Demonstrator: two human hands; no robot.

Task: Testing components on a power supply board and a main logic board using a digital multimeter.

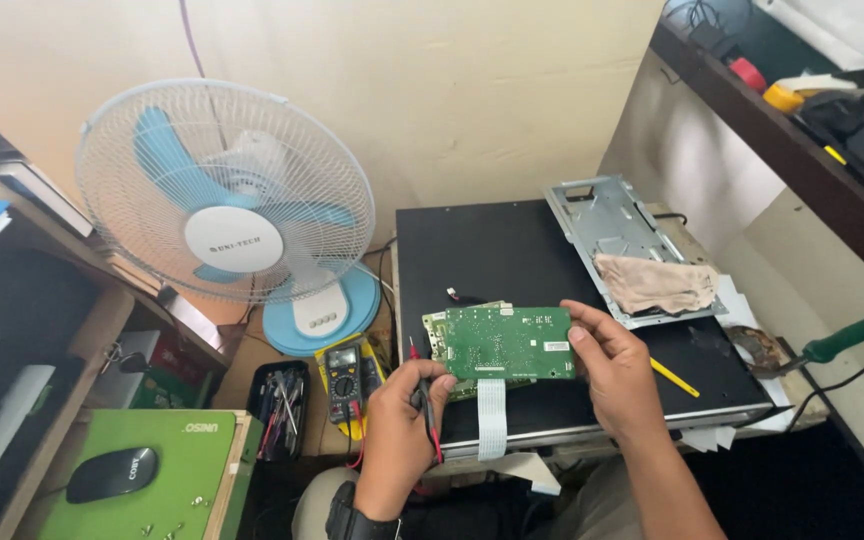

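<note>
While the black flat panel (512, 260) fills the middle of the desk, a white desk fan (227, 195) with blue blades stands left of it against the wall. A bare metal bracket plate (602, 215) lies on the panel's far right corner, a beige rag (657, 283) draped over it. A green box (177, 455) sits lower left with a black mouse (112, 473) on top. Green circuit board (502, 342) is held up over the panel's near edge, white ribbon cable (490, 415) hanging from it. Right hand (612, 365) clamps the board's right edge, thumb on front, fingers behind. Left hand (402, 420) is closed around the red and black probes (427, 405), tips near the board's lower left corner. Yellow multimeter (349, 375) lies just left of that hand, beside a black tray of tools (280, 410). Green-handled soldering iron (842, 340) rests far right. Yellow pencil (674, 378) lies on the panel by the right wrist.
</note>
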